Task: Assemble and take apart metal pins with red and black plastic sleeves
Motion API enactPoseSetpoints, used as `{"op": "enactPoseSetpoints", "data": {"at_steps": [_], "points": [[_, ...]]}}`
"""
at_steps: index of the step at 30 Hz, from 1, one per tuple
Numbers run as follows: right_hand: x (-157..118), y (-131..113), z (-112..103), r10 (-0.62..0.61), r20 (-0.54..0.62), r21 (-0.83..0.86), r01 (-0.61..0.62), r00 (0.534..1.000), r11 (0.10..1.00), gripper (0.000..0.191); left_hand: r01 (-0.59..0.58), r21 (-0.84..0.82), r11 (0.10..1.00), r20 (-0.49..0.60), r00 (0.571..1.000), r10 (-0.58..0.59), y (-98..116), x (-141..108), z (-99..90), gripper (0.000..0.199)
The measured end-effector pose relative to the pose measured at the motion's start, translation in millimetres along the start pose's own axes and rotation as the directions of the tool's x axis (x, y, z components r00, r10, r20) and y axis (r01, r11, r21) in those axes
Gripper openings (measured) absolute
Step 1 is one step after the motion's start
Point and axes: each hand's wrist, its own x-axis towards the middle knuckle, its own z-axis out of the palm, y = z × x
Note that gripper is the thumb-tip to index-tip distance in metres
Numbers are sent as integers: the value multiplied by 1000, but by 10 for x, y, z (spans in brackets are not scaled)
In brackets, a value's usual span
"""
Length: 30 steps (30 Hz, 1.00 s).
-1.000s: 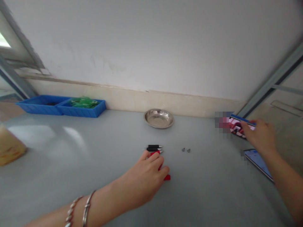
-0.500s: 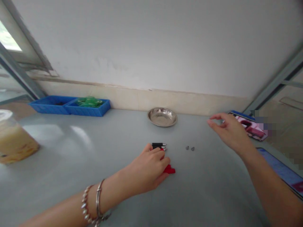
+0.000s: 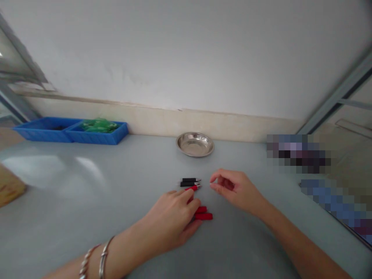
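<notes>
My left hand (image 3: 181, 213) lies on the grey tabletop, its fingers curled over red pen parts. A red piece with a silver tip (image 3: 194, 188) pokes out at the index finger, and two red barrels (image 3: 204, 216) show between fingers and thumb. Just beyond it, two black pen pieces (image 3: 189, 184) with silver tips lie side by side. To the right of these, my right hand (image 3: 236, 190) hovers with thumb and index bent toward each other, a small gap between their tips and nothing visible in them. The small grey cones seen before are hidden, apparently behind that hand.
A round metal dish (image 3: 195, 145) stands near the wall. Blue trays (image 3: 95, 137) at the back left hold a green bundle and dark bits. A container of yellowish contents (image 3: 10, 186) is cut off at left. Blurred-out, phone-like devices (image 3: 334, 205) lie at right.
My right hand has come left and toward me, from beside the devices to near the pen tips. My left hand has shifted slightly, uncovering more red pieces. The view has turned a little.
</notes>
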Motion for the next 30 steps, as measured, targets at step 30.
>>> {"op": "enactPoseSetpoints", "data": {"at_steps": [30], "points": [[-129, -26, 152, 26, 375, 104, -70, 927, 992, 27, 111, -95, 989, -155, 980, -125, -130, 50, -6, 21]]}}
